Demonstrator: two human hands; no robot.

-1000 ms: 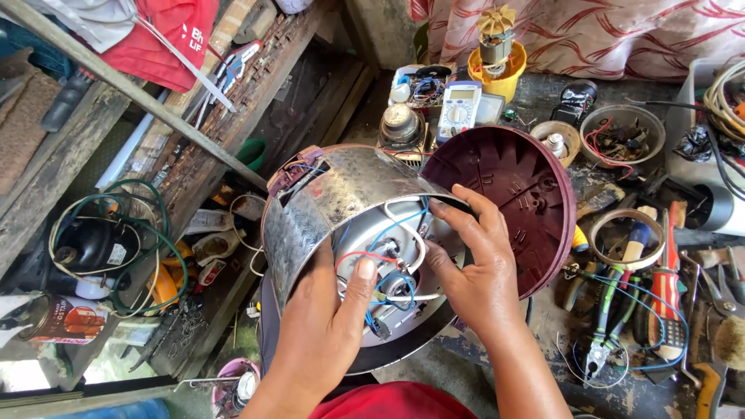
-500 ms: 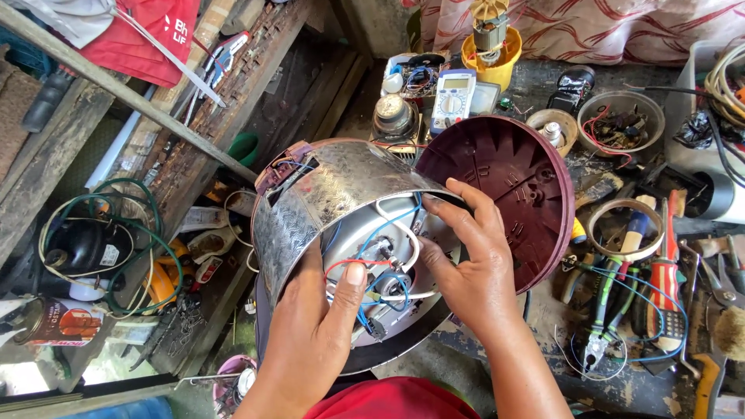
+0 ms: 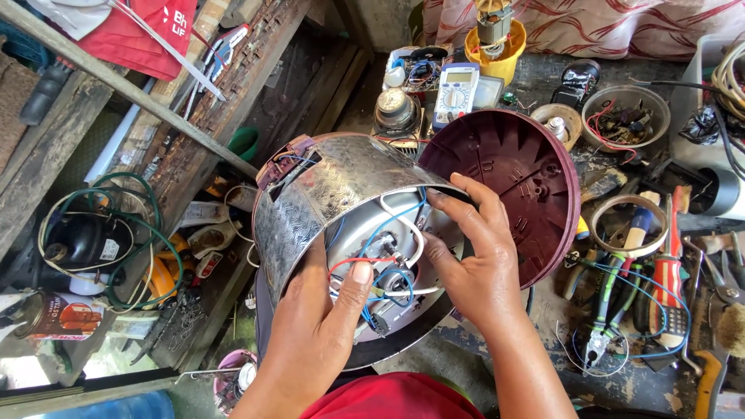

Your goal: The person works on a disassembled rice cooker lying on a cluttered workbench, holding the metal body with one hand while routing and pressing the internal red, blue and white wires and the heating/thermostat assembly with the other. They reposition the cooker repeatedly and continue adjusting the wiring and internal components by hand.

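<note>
A rice cooker body (image 3: 326,194), a patterned silver metal shell, lies on its side at the centre of the tabletop (image 3: 434,353), its open underside turned toward the person. The left hand (image 3: 318,326) steadies the near rim of the shell, its thumb pressed on the red, blue and white wiring (image 3: 380,264) inside; the grip is partly curled, touching rather than enclosing. The right hand (image 3: 473,264) rests with spread fingers on the right edge of the exposed underside, not clenched on anything. Just right of the shell, touching it, stands the maroon plastic base cover (image 3: 528,178), tilted with its ribbed inner face showing. Far right, a round metal bowl (image 3: 628,116) holds small parts and red wire. Beside it, a smaller tan dish (image 3: 560,124) holds a knob-like part. At the far edge, a yellow cup (image 3: 497,43) holds a wound motor core. A digital multimeter (image 3: 455,93) lies near it. At the right, pliers (image 3: 605,326) and a red-handled screwdriver (image 3: 669,271) lie among loose tools.
</note>
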